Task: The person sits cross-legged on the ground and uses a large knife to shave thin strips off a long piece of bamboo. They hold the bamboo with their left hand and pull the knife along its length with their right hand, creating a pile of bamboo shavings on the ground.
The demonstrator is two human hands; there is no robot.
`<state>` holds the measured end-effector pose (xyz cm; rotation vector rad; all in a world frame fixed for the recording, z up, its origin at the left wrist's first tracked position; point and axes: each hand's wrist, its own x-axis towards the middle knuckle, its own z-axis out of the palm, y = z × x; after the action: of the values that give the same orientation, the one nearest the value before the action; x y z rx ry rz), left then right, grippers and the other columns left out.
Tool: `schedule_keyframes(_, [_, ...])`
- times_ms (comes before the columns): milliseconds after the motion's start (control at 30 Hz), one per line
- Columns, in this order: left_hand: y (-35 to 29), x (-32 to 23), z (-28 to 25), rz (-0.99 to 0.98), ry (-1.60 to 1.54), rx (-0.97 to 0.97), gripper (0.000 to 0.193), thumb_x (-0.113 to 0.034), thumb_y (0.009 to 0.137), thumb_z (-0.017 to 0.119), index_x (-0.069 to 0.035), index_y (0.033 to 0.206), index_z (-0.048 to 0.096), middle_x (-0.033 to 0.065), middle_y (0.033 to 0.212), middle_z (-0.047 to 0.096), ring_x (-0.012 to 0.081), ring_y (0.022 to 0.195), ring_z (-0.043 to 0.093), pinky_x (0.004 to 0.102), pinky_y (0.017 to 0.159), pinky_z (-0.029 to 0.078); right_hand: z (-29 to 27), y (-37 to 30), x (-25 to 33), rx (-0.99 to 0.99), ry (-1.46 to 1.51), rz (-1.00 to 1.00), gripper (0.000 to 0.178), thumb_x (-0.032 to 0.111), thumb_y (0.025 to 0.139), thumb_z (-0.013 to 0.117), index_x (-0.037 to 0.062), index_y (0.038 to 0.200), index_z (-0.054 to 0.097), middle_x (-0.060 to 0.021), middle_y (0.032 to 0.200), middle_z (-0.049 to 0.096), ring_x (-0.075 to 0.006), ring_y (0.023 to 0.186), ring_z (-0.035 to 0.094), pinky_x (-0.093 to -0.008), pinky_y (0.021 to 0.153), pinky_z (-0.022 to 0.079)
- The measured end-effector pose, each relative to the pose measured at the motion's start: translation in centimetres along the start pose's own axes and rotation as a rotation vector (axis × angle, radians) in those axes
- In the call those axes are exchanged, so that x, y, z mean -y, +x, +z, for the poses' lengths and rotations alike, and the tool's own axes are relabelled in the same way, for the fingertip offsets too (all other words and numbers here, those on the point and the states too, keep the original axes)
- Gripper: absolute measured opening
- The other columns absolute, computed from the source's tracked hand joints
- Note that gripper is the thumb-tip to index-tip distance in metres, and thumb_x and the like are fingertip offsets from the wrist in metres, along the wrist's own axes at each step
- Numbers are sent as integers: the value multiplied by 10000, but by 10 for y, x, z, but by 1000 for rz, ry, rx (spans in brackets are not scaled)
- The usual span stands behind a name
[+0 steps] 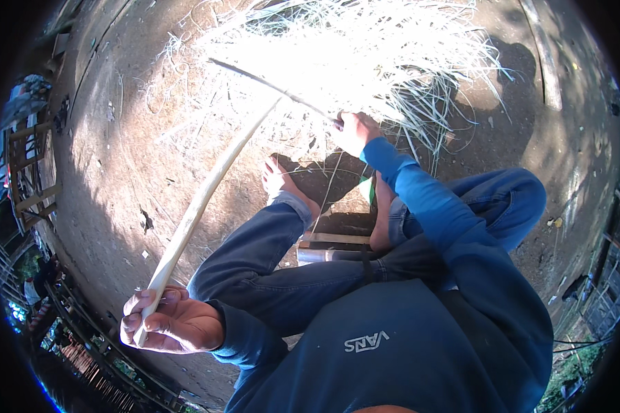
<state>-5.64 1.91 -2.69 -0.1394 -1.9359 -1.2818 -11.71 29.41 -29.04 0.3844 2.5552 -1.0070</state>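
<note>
My left hand [186, 325], low on the left, is closed around the near end of a long, pale, peeled wooden stick [201, 195]. The stick slants up and away to the right. At its far end it meets the long, thin, dark blade of a knife [249, 74]. My right hand [358, 133] is wrapped round the knife's handle, most of which the fingers hide. Beyond both hands spreads a heap of thin pale shavings or strips [420, 76], its middle washed out by sunlight.
My bare feet rest on the dirt floor [127, 186], with a wooden piece [334, 239] near my legs. A long pole [542, 58] lies at the far right. Wooden frames [31, 172] stand along the left edge. A green item shows beside my right foot.
</note>
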Motion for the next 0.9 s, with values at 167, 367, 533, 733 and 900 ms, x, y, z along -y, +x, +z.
schedule_keyframes(167, [0, 4, -6, -14, -9, -7, 162, -235, 968, 548, -93, 1003, 478, 76, 923, 587, 73, 626, 490, 146, 512, 390, 3, 12, -10, 34, -53, -52, 431, 465, 855, 573, 70, 1017, 639, -174, 909, 685, -340, 878, 665, -442, 814, 515])
schedule_keyframes(367, [3, 7, -4, -14, -9, -4, 154, -243, 969, 547, -109, 1025, 494, 72, 939, 585, 87, 687, 492, 188, 605, 428, -2, 48, -33, -50, -112, -2, 354, 415, 811, 635, 72, 898, 657, -143, 861, 683, -318, 817, 664, -425, 744, 522])
schedule_keyframes(533, [6, 6, -3, -67, -88, -1, 146, -223, 964, 555, -107, 1041, 512, 79, 950, 589, 98, 671, 489, 198, 620, 434, 6, 60, -57, -30, -147, 19, 312, 384, 840, 612, 84, 908, 664, -158, 870, 683, -316, 834, 662, -422, 763, 515])
schedule_keyframes(733, [10, 12, -5, -57, -108, -97, 143, -212, 965, 553, -87, 1020, 508, 95, 946, 592, 107, 662, 493, 207, 618, 441, 14, 68, -91, -66, -166, -4, 315, 380, 844, 599, 83, 925, 665, -170, 871, 677, -345, 838, 654, -444, 764, 509])
schedule_keyframes(900, [13, 14, 2, -99, -33, -149, 161, -224, 992, 502, -66, 1027, 494, 88, 895, 577, 65, 619, 468, 188, 590, 438, 9, 59, -102, -17, -137, 178, 337, 395, 833, 592, 95, 972, 659, -168, 862, 674, -351, 844, 652, -441, 766, 509])
